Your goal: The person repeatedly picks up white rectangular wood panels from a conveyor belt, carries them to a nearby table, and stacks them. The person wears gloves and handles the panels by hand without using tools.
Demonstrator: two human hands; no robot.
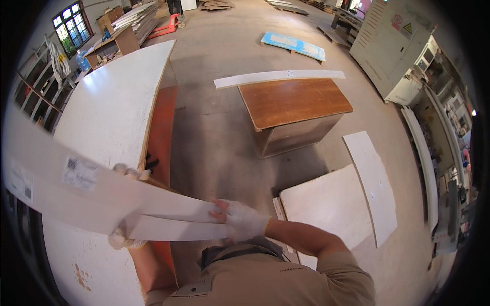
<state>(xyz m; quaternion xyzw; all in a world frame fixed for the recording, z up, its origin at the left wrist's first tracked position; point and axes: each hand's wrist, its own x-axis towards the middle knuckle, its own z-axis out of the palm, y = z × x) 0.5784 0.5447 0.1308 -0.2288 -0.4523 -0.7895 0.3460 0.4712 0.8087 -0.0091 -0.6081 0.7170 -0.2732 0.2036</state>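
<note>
Both my hands wear pale gloves and hold white board pieces above a white-topped table [111, 103]. My right hand [245, 222] grips the right ends of two narrow white strips [178, 202], one beside the other with a thin gap between. My left hand [126, 240] is at the near edge of a wider white panel [99, 195], which blurs toward the left. Gloved fingertips [132, 172] show over that panel's far edge; the stretch between is hidden beneath the boards. A printed label [80, 173] is stuck on the panel.
A brown wood-topped cabinet [294, 101] stands ahead, with a long white strip [279, 77] along its far side. At right, a white panel [373, 187] lies across a low board-topped stand [325, 202]. Farther off are a grey electrical cabinet [386, 46] and a red pallet truck [166, 27] beside a person.
</note>
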